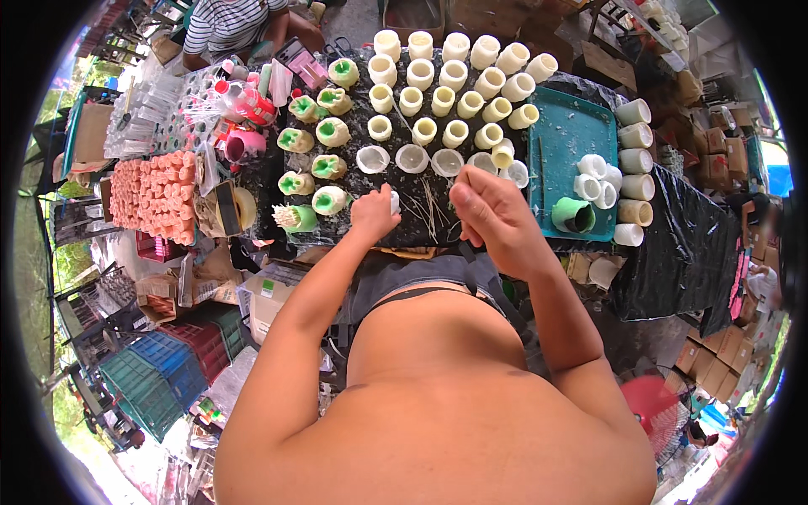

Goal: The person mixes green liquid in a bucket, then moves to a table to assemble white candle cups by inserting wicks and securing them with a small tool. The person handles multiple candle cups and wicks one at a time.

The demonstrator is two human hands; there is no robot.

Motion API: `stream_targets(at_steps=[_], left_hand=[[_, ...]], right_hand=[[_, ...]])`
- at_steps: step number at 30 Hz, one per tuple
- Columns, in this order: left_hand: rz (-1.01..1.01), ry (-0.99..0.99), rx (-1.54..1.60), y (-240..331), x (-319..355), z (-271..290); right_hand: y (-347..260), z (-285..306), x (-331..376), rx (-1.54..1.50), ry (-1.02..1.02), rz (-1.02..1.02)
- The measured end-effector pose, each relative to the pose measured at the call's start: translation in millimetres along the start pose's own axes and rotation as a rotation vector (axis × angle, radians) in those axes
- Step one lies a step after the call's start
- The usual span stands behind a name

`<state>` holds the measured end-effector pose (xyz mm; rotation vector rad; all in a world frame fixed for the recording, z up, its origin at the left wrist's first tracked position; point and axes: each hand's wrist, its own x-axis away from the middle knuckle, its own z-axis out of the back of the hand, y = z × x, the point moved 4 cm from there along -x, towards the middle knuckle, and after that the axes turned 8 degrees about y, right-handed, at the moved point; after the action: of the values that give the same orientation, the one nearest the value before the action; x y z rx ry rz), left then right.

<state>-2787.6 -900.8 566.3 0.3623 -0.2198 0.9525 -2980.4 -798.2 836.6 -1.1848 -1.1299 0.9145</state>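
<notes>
My left hand [374,215] is closed at the near edge of the black-covered table, with a small white piece [394,202] at its fingertips; its kind is unclear. Further right, my right hand [498,217] is raised above the table, fingers curled into a pinch; whatever it may hold is hidden. Thin pale sticks or wicks [427,209] lie scattered between the hands. Just beyond them runs a row of translucent cups [412,158]. Behind those cups stand several rows of cream, hollow cylinders [454,76], open at the top.
Green-and-cream candle-like pieces [328,200] stand left of my left hand, near a green cup of sticks [296,218]. A teal tray [572,114] at right bears white cups and a green cup [573,215]. Pink pieces [151,198] fill the far left; a person [231,29] sits beyond.
</notes>
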Motion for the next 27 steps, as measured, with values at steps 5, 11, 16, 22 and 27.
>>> stream_targets(at_steps=[5,11,16,22,27], left_hand=[[0.249,0.066,1.367,-55.3,36.5,39.7],[0.159,-0.076,2.260,-32.0,116.8,172.5],[-0.188,0.016,2.256,-13.4,148.2,208.0],[0.020,0.188,2.335,-13.7,171.0,210.9],[0.187,0.335,2.201,-21.3,186.7,205.6]], right_hand=[[-15.3,11.6,2.6,0.388,0.060,0.093],[-14.1,-18.4,7.3,0.300,0.008,0.203],[-34.8,-51.6,13.1,0.407,-0.089,0.258],[-60.3,-80.3,13.4,0.454,-0.076,0.567],[-77.7,-93.2,15.9,0.553,-0.143,0.558]])
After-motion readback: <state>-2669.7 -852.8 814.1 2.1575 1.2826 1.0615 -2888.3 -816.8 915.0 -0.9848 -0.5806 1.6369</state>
